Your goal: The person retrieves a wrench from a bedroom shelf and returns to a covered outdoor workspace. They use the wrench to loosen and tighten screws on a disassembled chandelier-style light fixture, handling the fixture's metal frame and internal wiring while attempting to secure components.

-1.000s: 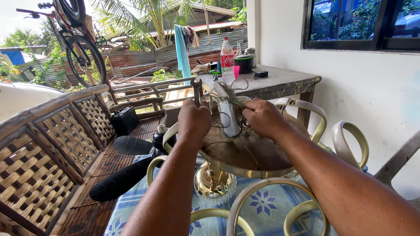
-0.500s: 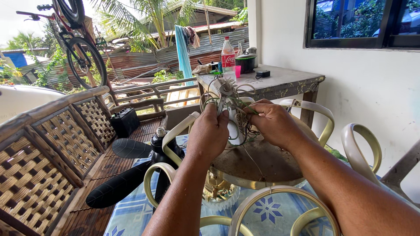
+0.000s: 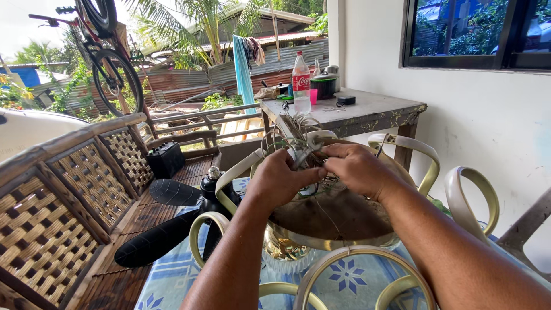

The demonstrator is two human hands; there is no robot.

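Both hands, left hand [image 3: 282, 179], right hand [image 3: 356, 170], pinching wire bundle [image 3: 299, 138] above fixture rim [image 3: 321, 243], table edge [image 3: 367, 119] near

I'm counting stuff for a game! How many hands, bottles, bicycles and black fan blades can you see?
Hands: 2, left hand and right hand, gripping the wire bundle
Bottles: 1
Bicycles: 1
Black fan blades: 2
Total: 6

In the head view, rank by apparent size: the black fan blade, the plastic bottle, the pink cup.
1. Black fan blade, though it lies nearer the camera.
2. Plastic bottle.
3. Pink cup.
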